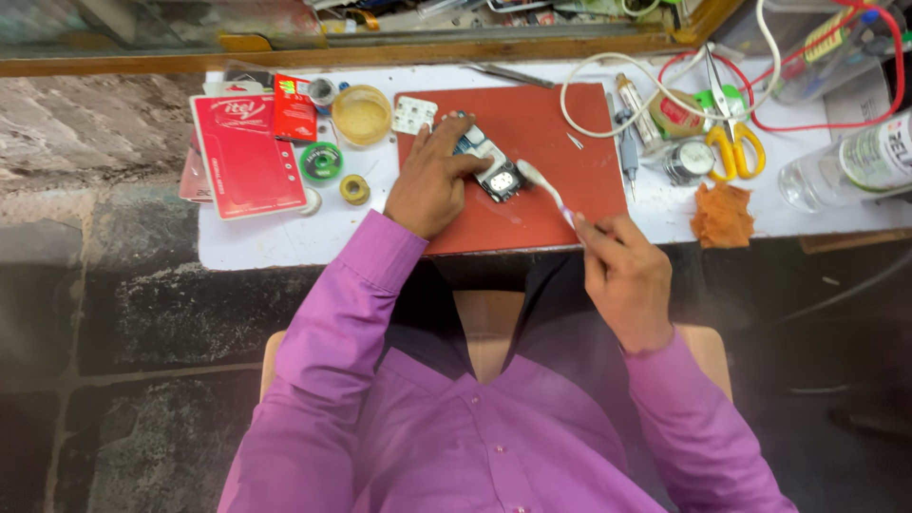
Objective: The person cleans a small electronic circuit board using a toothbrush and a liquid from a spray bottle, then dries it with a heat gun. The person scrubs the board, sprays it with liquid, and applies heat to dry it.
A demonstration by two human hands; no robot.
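the left hand [432, 180] pins a small circuit board [492, 169] mid red mat [541, 123]; light, fragile, best held by its edges. the right hand [622, 271], grip clenched around a toothbrush [546, 188], touches bristles to it.

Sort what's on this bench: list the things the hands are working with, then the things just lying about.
In use:
left hand pressing down the small circuit board
right hand holding the toothbrush
red mat

Lying about:
yellow scissors
orange cloth
green solder spool
red box
clear bottle
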